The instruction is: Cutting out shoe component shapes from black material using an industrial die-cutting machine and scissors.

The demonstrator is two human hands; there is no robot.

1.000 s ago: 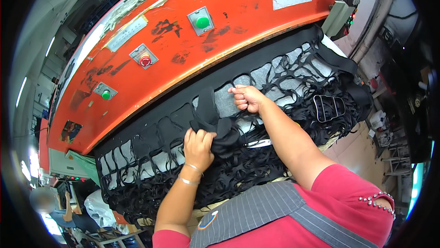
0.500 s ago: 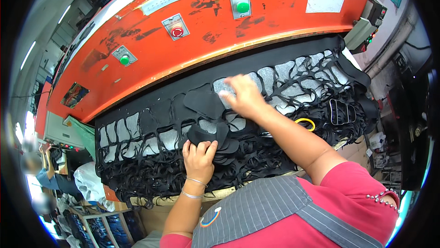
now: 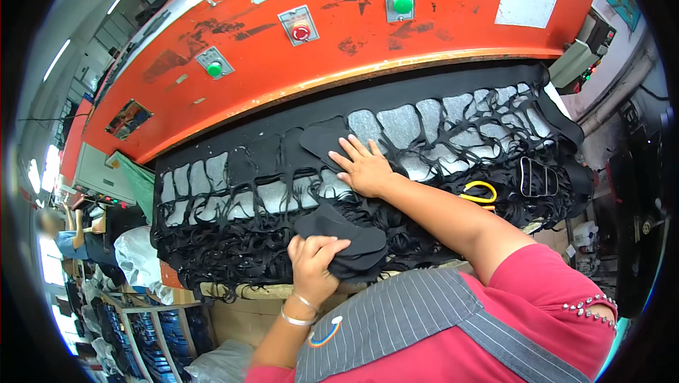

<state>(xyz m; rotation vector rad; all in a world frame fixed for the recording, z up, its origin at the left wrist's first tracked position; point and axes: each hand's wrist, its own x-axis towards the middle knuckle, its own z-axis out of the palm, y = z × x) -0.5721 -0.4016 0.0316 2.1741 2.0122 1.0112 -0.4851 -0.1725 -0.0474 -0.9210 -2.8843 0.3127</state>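
My left hand (image 3: 315,264) grips the near edge of a stack of black, rounded, sole-like cut-outs (image 3: 346,231) close to my apron. My right hand (image 3: 368,169) lies with fingers spread at the edge of a similar black cut-out (image 3: 320,142) on the cut sheet. Around it the black sheet (image 3: 276,144) is a web of thin strips, with pale grey surface showing through the gaps. Loose black strips (image 3: 233,252) are heaped along the near side, beneath the stack. How many pieces the left hand holds cannot be counted.
An orange machine front (image 3: 247,50) with green buttons and a red button rises behind the sheet. Yellow-handled scissors (image 3: 481,186) and a metal cutting-die frame (image 3: 535,176) lie among the strips at right. A person (image 3: 71,241) stands far left, beyond a white plastic bag (image 3: 140,259).
My left hand has drawn the stack nearer my body and off the cut rows. My right hand has come down from above the sheet onto the edge of the cut-out.
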